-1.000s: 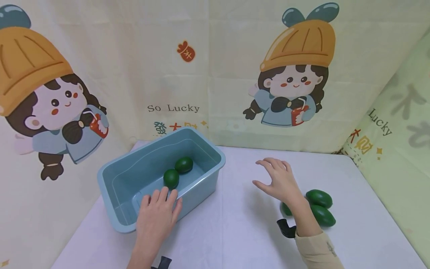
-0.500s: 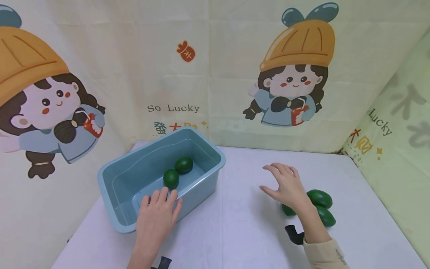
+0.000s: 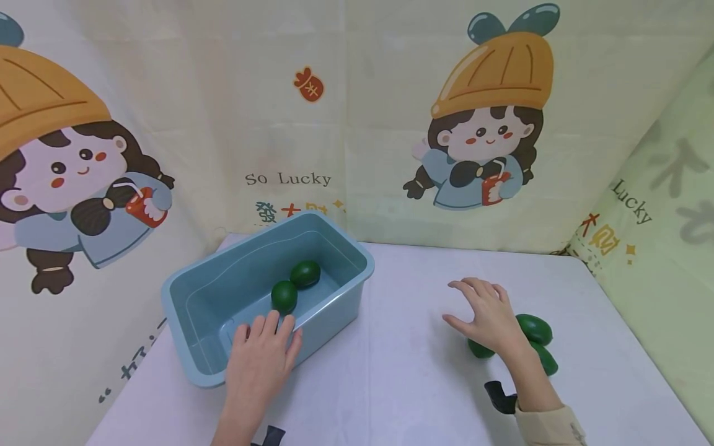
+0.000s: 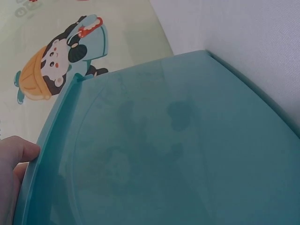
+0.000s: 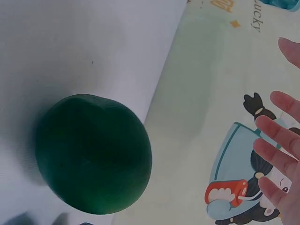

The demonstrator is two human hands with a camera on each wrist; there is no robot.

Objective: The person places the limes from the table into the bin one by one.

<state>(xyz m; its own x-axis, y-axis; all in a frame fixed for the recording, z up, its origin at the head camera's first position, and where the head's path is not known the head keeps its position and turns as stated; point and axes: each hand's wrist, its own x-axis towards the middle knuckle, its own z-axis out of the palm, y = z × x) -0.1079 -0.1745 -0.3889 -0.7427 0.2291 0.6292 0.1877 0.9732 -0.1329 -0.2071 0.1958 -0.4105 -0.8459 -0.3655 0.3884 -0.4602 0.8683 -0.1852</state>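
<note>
My left hand [image 3: 259, 359] holds the near rim of a light blue plastic bin [image 3: 334, 319], thumb outside and fingers over the edge. The left wrist view shows the thumb and a finger [image 4: 21, 152] on either side of the bin's rim [image 4: 35, 176]. Inside the bin lie two glossy dark green oval fruits [image 3: 305, 273], close together. My right hand [image 3: 491, 316] hovers over the table with fingers spread and nothing in them. Below and beside it lie three more green fruits [image 3: 535, 328], partly hidden by the hand and wrist. One green fruit [image 5: 93, 154] looms large in the right wrist view.
A white cloth [image 3: 401, 371] covers the table. Behind and at both sides hangs a printed curtain [image 3: 379, 124] with cartoon figures. A black strap end [image 3: 500, 397] sticks out at the right wrist, another [image 3: 273, 435] at the left.
My right hand has moved right and toward me, over the loose green fruits, with its fingers still spread. The left hand and the bin have not moved. The left curtain has shifted leftward.
</note>
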